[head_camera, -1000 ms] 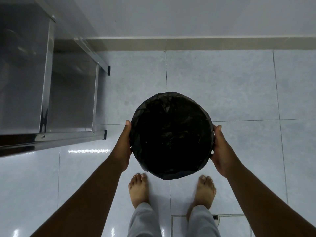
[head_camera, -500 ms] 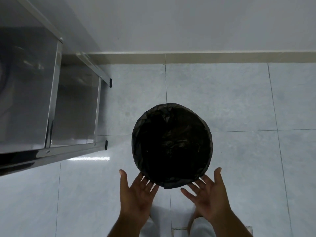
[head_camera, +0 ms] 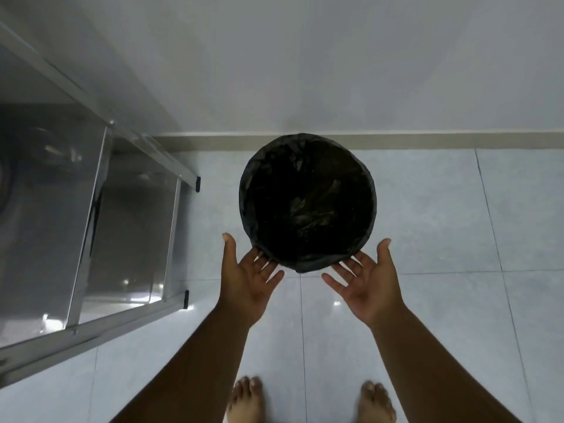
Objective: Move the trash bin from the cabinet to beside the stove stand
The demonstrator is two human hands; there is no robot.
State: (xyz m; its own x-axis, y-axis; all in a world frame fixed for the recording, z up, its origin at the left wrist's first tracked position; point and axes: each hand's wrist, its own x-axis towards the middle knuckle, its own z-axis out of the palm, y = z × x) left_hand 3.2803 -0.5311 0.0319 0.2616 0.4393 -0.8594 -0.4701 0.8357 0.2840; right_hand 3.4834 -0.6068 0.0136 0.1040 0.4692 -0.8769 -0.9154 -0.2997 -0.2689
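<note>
A round trash bin (head_camera: 307, 203) lined with a black plastic bag stands upright on the pale floor tiles, close to the wall's skirting. The steel stove stand (head_camera: 91, 227) is to its left, with a gap of floor between them. My left hand (head_camera: 247, 276) is palm up with fingers spread, just below the bin's near left rim. My right hand (head_camera: 366, 279) mirrors it at the near right rim. Fingertips of both hands sit at the bag's edge; neither hand grips the bin.
The stand's legs end in black feet (head_camera: 186, 300) on the floor. A beige skirting strip (head_camera: 457, 141) runs along the white wall behind the bin. My bare feet (head_camera: 247, 398) stand on the tiles at the bottom of the view.
A second ago both hands gripped the bin's sides above my feet. They let go, and the bin now stands farther forward near the wall, with my hands open at its near rim.
</note>
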